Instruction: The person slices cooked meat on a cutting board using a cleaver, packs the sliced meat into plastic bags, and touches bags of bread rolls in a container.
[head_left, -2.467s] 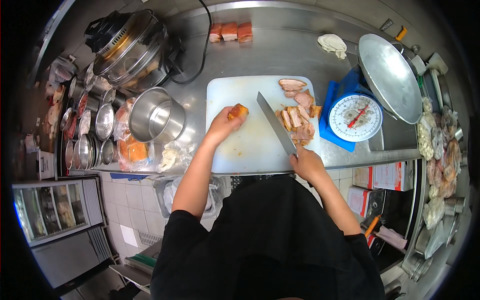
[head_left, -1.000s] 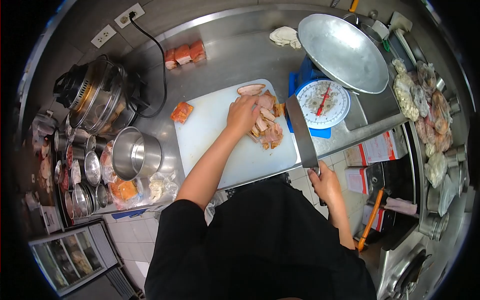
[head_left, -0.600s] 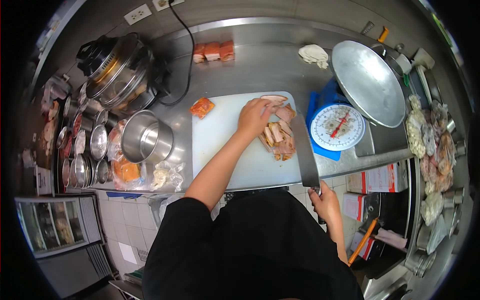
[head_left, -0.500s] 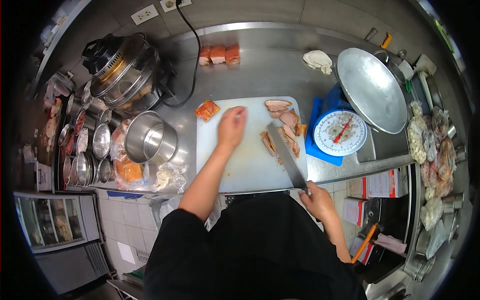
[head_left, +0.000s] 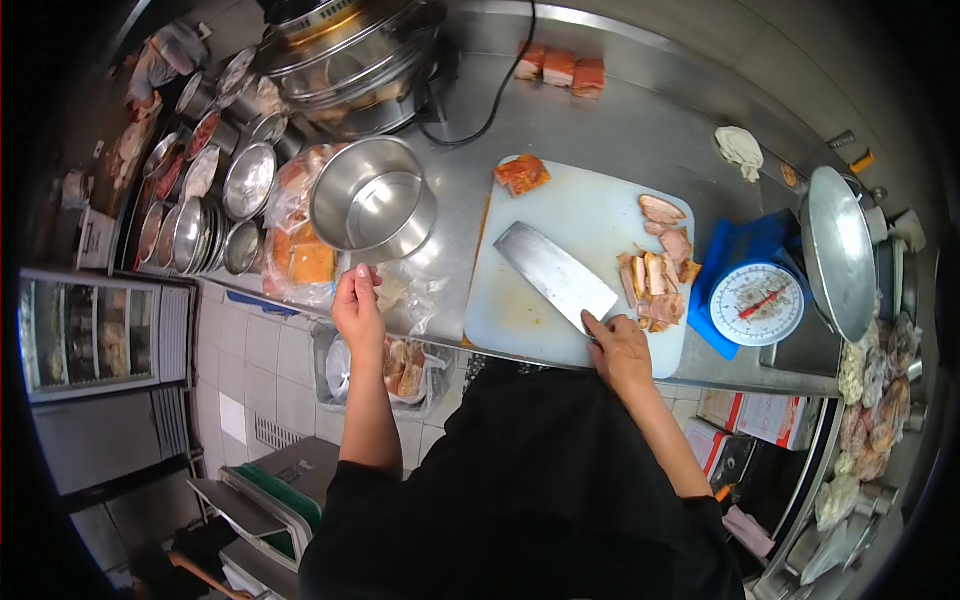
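Right hand is closed around the handle end of a cleaver, the blade broad side up over the cutting board, its handle toward the board's front edge. Left hand, fingers curled, is at the counter's front edge, near a steel pot; whether it grips anything cannot be told. Browned meat chunk sits at the board's far left corner; sliced meat lies along its right edge. Blue scale stands just beyond that edge. Three meat blocks line the counter's back edge.
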